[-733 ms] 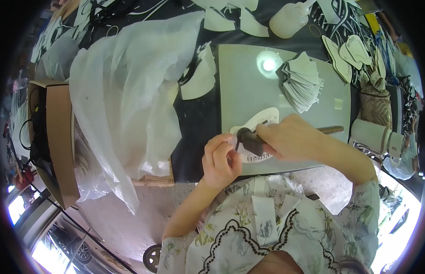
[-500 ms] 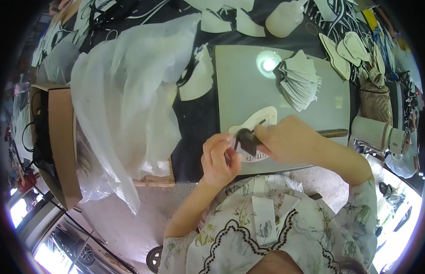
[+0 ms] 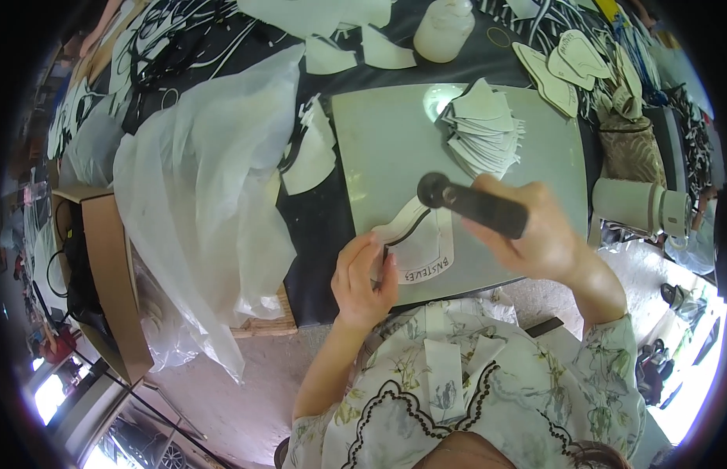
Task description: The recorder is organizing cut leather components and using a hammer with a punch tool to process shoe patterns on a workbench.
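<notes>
A dark-headed hammer (image 3: 480, 209) is lifted over the board in my right hand (image 3: 543, 238); its handle is mostly hidden now. My left hand (image 3: 363, 283) pinches the left edge of a white shoe-part-like cut piece (image 3: 422, 248) between thumb and fingers. That piece lies on a smooth grey-green board (image 3: 359, 148). A dark curved line or strip runs across it, and dark lettering follows its near edge. Beyond the hammer, a fanned stack of similar white pieces (image 3: 488, 129) rests on the board.
Crumpled translucent plastic sheeting (image 3: 207, 172) and a cardboard box (image 3: 113, 273) stand left. White cut pieces (image 3: 312, 160) lie beside the board. A whitish bottle (image 3: 445, 31) stands behind it, with cream templates (image 3: 547, 78) at far right. A pale flask (image 3: 637, 207) lies right.
My right hand has raised the hammer from the white piece and swung its head upward. The left hand keeps to the piece's left edge. The whole view has shifted a little.
</notes>
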Demonstrator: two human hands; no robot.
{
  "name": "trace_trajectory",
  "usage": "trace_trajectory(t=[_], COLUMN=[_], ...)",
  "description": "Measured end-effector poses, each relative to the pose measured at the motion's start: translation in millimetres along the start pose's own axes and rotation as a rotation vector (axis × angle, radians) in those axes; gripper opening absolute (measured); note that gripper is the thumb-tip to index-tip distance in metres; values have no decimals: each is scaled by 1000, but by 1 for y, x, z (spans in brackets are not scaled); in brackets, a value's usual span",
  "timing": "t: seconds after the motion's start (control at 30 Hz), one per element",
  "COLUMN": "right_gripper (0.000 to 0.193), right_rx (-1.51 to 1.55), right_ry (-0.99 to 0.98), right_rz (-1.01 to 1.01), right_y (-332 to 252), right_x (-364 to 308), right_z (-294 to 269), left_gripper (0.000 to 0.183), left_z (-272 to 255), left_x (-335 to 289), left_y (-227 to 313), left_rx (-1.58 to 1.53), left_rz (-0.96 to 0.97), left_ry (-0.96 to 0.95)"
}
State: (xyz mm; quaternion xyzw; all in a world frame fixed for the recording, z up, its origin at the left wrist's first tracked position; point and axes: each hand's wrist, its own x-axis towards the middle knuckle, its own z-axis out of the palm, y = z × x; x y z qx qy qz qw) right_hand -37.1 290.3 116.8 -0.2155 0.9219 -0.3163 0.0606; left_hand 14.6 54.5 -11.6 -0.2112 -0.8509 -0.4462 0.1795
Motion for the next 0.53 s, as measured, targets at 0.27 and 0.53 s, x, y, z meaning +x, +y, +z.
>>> trace_trajectory(t=[0.27,0.53], right_gripper=[31,45], right_rx=[-191,513], right_ry=[-286,35], right_rz=[196,526], right_y=[11,49], right_x=[-17,-34], right_z=[16,32], left_gripper=[33,37], left_z=[1,-11], left_x=[5,16], left_y=[1,33], left_rx=[-17,19], left_rz=[34,-172], left_ry=[-51,-238])
